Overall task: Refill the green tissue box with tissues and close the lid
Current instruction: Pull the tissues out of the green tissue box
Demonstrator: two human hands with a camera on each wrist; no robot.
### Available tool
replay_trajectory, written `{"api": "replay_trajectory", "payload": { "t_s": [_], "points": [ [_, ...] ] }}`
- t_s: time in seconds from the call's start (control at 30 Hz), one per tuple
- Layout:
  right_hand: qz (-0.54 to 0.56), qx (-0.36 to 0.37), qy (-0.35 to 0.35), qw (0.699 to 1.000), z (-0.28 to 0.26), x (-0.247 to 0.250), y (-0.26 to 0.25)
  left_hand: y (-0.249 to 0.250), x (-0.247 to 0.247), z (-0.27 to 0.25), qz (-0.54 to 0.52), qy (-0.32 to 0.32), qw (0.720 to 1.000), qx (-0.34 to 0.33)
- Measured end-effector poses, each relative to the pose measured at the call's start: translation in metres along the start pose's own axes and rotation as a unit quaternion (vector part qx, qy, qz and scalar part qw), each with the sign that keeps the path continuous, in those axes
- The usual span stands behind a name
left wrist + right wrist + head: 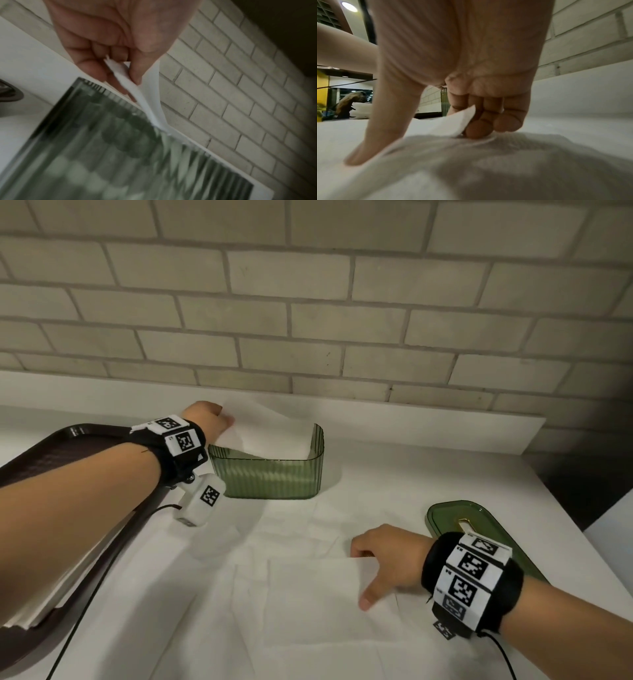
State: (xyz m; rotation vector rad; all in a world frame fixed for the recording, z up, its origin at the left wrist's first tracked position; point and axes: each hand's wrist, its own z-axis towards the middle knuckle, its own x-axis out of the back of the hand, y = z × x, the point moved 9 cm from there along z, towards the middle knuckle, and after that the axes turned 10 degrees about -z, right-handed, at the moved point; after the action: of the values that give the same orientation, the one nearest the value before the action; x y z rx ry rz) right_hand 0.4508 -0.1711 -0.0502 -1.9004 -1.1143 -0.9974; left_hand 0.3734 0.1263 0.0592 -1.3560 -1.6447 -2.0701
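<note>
The green ribbed tissue box (267, 475) stands open near the wall. My left hand (222, 421) hovers over its left end and pinches a white tissue (270, 431) whose lower part hangs into the box. In the left wrist view, thumb and fingers (135, 75) squeeze the tissue (147, 102) above the blurred box (111, 155). My right hand (363, 573) rests on a second tissue (325, 611) lying flat on the table. Its fingers (479, 129) curl round the raised tissue corner (458, 124), and the thumb lies on the sheet. The green lid (455, 517) lies flat behind my right wrist.
A dark tray (78, 440) at the left holds a stack of white tissues (48, 601). A brick wall (308, 320) with a white ledge runs close behind the box. The table's right edge (582, 529) lies just beyond the lid. Wrist cables trail over the front.
</note>
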Motion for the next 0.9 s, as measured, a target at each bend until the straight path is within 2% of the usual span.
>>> {"api": "replay_trajectory", "payload": {
  "t_s": [0.1, 0.2, 0.27, 0.33, 0.37, 0.4, 0.47, 0.53, 0.63, 0.7, 0.77, 0.83, 0.9],
  "points": [
    [-0.026, 0.013, 0.0, 1.0, 0.002, 0.001, -0.004, 0.0, -0.008, 0.007, 0.047, -0.028, 0.998, 0.009],
    [-0.025, 0.022, 0.01, 0.999, 0.002, 0.005, -0.007, -0.005, -0.015, 0.017, 0.036, -0.062, 0.996, 0.052],
    [0.021, 0.02, 0.023, 0.999, 0.004, 0.011, -0.003, -0.006, -0.017, 0.019, 0.012, -0.076, 0.994, 0.077],
    [0.089, 0.013, 0.054, 0.995, 0.002, 0.023, 0.005, -0.01, -0.021, 0.021, -0.074, -0.09, 0.987, 0.11],
    [0.161, 0.017, 0.08, 0.984, 0.002, 0.032, 0.009, -0.014, -0.023, 0.022, -0.12, -0.1, 0.978, 0.137],
    [0.26, 0.027, 0.108, 0.959, 0.0, 0.041, 0.013, -0.018, -0.026, 0.021, -0.154, -0.112, 0.968, 0.162],
    [0.441, 0.033, 0.165, 0.882, -0.006, 0.06, 0.025, -0.024, -0.031, 0.015, -0.19, -0.132, 0.952, 0.202],
    [0.534, 0.004, 0.228, 0.814, -0.007, 0.075, 0.048, -0.026, -0.037, 0.01, -0.188, -0.153, 0.946, 0.217],
    [0.615, -0.021, 0.303, 0.728, -0.007, 0.091, 0.074, -0.021, -0.043, 0.0, -0.101, -0.177, 0.957, 0.207],
    [0.644, -0.036, 0.336, 0.686, -0.006, 0.101, 0.084, -0.015, -0.043, 0.003, -0.016, -0.151, 0.973, 0.176],
    [0.668, -0.051, 0.355, 0.653, -0.002, 0.11, 0.09, -0.005, -0.043, 0.001, 0.099, -0.138, 0.977, 0.125],
    [0.681, -0.06, 0.361, 0.634, 0.005, 0.121, 0.09, 0.004, -0.046, 0.005, 0.202, -0.137, 0.968, 0.065],
    [0.694, -0.061, 0.36, 0.62, 0.016, 0.13, 0.085, 0.004, -0.049, 0.007, 0.247, -0.15, 0.956, 0.046]
  ]
}}
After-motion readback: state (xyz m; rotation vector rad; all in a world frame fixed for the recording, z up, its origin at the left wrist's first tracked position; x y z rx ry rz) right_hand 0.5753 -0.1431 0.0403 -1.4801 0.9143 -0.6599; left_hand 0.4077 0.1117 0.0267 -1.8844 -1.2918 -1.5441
